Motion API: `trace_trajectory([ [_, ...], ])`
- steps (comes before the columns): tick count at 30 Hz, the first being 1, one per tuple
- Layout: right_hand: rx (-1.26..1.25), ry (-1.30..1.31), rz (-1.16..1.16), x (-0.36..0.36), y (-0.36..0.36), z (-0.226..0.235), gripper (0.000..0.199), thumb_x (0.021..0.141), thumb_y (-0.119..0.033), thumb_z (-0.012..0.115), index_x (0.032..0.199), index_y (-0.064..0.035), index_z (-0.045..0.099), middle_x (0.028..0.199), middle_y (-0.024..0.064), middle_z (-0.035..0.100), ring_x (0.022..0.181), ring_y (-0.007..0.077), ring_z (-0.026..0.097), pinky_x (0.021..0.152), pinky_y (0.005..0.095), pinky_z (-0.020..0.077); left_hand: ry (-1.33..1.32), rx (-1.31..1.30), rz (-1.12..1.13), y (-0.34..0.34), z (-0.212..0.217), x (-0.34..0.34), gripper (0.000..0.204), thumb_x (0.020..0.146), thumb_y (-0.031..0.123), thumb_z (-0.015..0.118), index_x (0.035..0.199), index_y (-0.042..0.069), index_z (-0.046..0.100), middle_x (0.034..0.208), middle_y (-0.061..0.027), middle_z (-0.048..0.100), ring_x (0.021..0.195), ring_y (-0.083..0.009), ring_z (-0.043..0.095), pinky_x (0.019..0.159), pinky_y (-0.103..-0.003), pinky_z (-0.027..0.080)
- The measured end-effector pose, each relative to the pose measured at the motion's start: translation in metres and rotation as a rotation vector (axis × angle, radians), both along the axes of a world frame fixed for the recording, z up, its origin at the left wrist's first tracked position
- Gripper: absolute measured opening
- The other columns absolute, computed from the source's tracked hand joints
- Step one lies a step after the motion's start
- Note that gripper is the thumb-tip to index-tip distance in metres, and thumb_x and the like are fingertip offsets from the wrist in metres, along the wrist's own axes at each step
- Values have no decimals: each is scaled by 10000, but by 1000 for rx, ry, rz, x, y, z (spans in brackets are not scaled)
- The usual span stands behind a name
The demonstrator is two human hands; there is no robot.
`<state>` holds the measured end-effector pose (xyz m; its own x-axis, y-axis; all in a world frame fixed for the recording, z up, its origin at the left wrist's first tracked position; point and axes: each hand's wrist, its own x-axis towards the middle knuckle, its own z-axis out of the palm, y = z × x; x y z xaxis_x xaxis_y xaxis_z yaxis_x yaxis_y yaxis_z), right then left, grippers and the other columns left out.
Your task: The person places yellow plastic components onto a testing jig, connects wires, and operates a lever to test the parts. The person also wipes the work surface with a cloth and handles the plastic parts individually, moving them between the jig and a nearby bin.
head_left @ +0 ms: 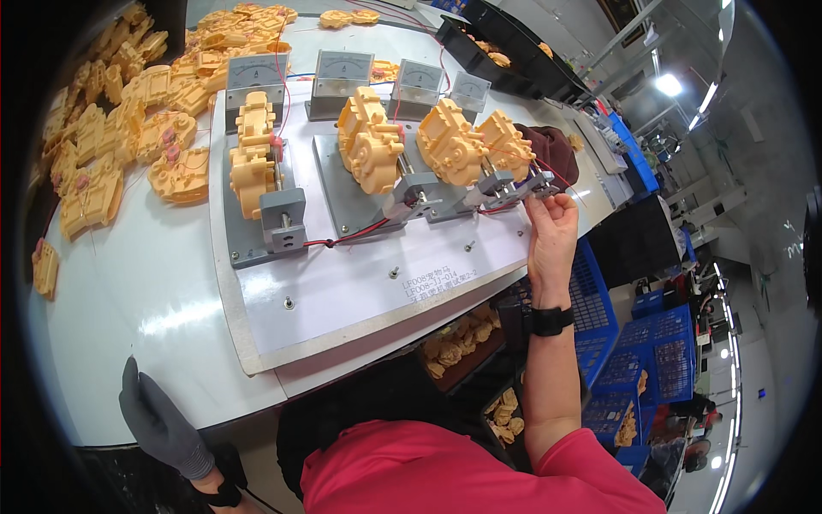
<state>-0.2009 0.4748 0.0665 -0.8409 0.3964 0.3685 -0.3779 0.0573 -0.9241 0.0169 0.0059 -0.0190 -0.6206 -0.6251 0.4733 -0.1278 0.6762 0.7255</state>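
My bare right hand (553,230) reaches to the rightmost test fixture, its fingertips pinched at the front of a grey end block (539,186). What lies between those fingers is hidden. A yellow plastic gearbox housing (507,144) sits in that fixture. More housings stand upright in the fixtures to its left: one (451,141) beside it, one (370,140) in the middle, and one (253,156) at the left end. My left hand (161,418), in a grey glove, hangs by the table's front edge. It holds nothing, and its fingers are stretched out.
Analog meters (341,77) stand behind the fixtures, joined by thin red wires. Yellow housings (94,184) are heaped on the table's left and back. Small metal switches (288,302) stick up from the white board (342,330). Blue crates (591,300) and a black bin (505,64) flank the right.
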Motion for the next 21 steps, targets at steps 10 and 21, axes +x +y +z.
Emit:
trace_trajectory([
  [10, 26, 34, 20, 1, -1, 0, 354, 931, -12, 729, 1142, -51, 448, 1033, 47, 597, 972, 115, 598, 920, 252, 500, -6, 0, 4, 1, 3, 0, 330, 1040, 8, 493, 1348, -42, 600, 1241, -124, 663, 1055, -188, 617, 945, -302, 478],
  [21, 89, 38, -71, -2, -4, -3, 368, 901, -7, 753, 1108, -71, 457, 972, 11, 557, 891, 94, 558, 843, 233, 479, -40, 41, 60, -5, -3, 5, 322, 1061, 68, 509, 1350, -47, 592, 1314, -154, 641, 1162, -237, 610, 1021, -329, 469],
])
